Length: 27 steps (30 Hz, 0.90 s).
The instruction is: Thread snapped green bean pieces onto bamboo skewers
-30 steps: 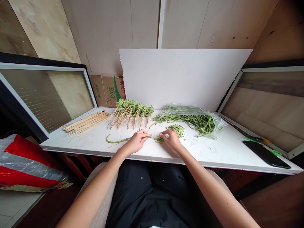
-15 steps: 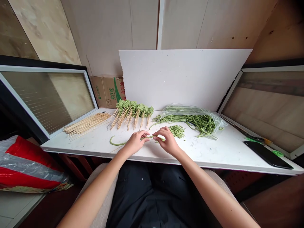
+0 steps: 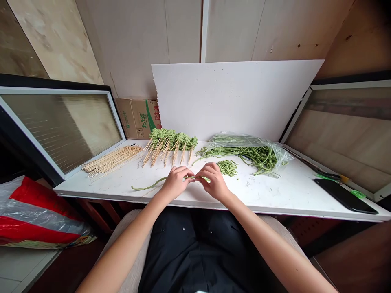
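Observation:
A long green bean (image 3: 148, 187) runs from the left into my hands, its free end lying out over the white table. My left hand (image 3: 177, 182) is closed on it, thumb and fingers pinching. My right hand (image 3: 213, 181) pinches the same bean close beside, the fingertips of both hands almost touching. Just beyond my right hand lies a pile of short cut bean pieces (image 3: 227, 167). A thin skewer lies partly under the bean, near my left wrist.
Bare skewers (image 3: 112, 159) lie at the left, beside stacked skewered beans (image 3: 171, 140). Behind the cut pile, a clear plastic bag (image 3: 276, 156) holds long beans. A black phone (image 3: 345, 196) and scissors (image 3: 331, 176) lie at the right. A cardboard box (image 3: 137, 118) and white board (image 3: 235, 97) stand behind.
The hands have come closer together along the bean. Its free left end has straightened from a curl and reaches further left.

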Motion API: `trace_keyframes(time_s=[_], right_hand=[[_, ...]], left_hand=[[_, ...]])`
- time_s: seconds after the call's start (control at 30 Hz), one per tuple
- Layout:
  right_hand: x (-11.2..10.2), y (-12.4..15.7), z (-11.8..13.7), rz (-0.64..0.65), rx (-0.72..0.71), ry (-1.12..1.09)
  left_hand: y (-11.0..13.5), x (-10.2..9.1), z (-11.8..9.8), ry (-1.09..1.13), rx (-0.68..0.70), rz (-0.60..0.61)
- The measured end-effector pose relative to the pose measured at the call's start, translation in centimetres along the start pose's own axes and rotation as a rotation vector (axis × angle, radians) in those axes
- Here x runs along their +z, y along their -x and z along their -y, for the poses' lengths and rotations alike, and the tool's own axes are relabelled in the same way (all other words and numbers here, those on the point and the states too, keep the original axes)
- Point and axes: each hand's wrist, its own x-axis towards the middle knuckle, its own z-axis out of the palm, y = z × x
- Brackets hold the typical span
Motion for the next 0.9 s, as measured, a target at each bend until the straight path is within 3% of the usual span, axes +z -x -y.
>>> trace_keyframes(time_s=[0.27,0.6,0.9], right_hand=[[0.5,0.6,0.1,-0.091,-0.007,0.036],[0.9,0.8,0.1,-0.114,0.03,-0.041],[1.7,1.0,0.4,-0.159,0.372,-0.426]], left_hand=[[0.1,0.1,0.3,-0.019,-0.04,0.002],[0.2,0.4,0.1,0.044,0.002,0.04],[0.1,0.9,-0.8,0.219,0.012,-0.147]])
